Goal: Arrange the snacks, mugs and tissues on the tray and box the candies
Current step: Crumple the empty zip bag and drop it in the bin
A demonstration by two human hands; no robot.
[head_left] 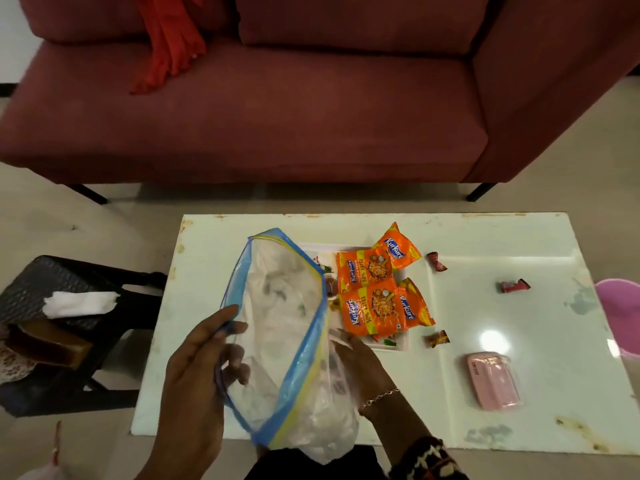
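Clear zip bag w/ blue-yellow seal strip held up over near edge of white table, mouth gaping wide, white tissue visible inside. Left hand grips near-left rim of bag mouth, thumb outside, fingers curled round the edge, seen through the plastic. Right hand under/behind bag's right side, fingers part hidden by plastic; looks closed on the bag wall but exact grip can't tell. Bracelet on right wrist. Just beyond right hand: white tray, mostly covered by four orange Kurkure snack packs; small candies at tray's left + near edges, partly hidden by bag. Right of right hand, on bare table: brown-yellow candy just off tray corner, red candy farther out, another red candy well right. Pink box right of right hand, lid shut. Left of left hand: dark stool w/ white tissue wad on top. Far beyond both hands: maroon sofa, red cloth draped on it. Pink tub at far right frame edge.
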